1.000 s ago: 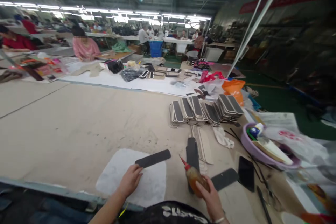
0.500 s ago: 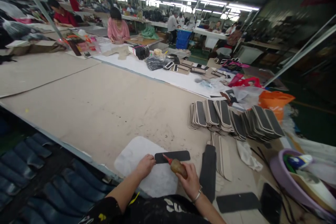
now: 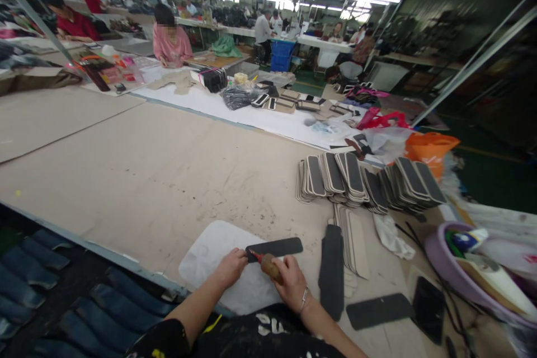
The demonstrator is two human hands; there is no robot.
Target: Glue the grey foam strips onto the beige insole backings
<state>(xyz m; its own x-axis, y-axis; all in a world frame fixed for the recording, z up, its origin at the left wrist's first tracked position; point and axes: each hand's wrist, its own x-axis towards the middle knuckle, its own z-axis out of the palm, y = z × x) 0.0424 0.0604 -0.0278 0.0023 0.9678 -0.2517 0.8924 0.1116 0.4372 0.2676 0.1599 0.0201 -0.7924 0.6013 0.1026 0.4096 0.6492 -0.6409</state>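
Both hands work at the near edge of the white mat (image 3: 218, 257). Left hand (image 3: 232, 265) rests fingertips-down, pressing on the left end of the dark strip (image 3: 277, 246), which lies flat across the mat's far right part. Right hand (image 3: 289, 285) is wrapped around a small brown glue bottle (image 3: 271, 266), tilted so its red nozzle (image 3: 254, 255) meets the strip's left end, just beside the left fingertips.

To do this step well, I judge that the left hand should keep the strip pinned so it cannot slide on the mat, while the squeeze stays light and even and the nozzle tracks along the strip's length, keeping the bead inside the edges and off the pinning fingers.

That strip's long axis runs left to right across the mat, its right end tipped slightly away from the person, rounded ends pointing left and right; the right end overhangs the mat toward the stack of dark pieces (image 3: 331, 268) right of the mat. Farther beyond the mat sit rows of finished bundles (image 3: 361, 179)
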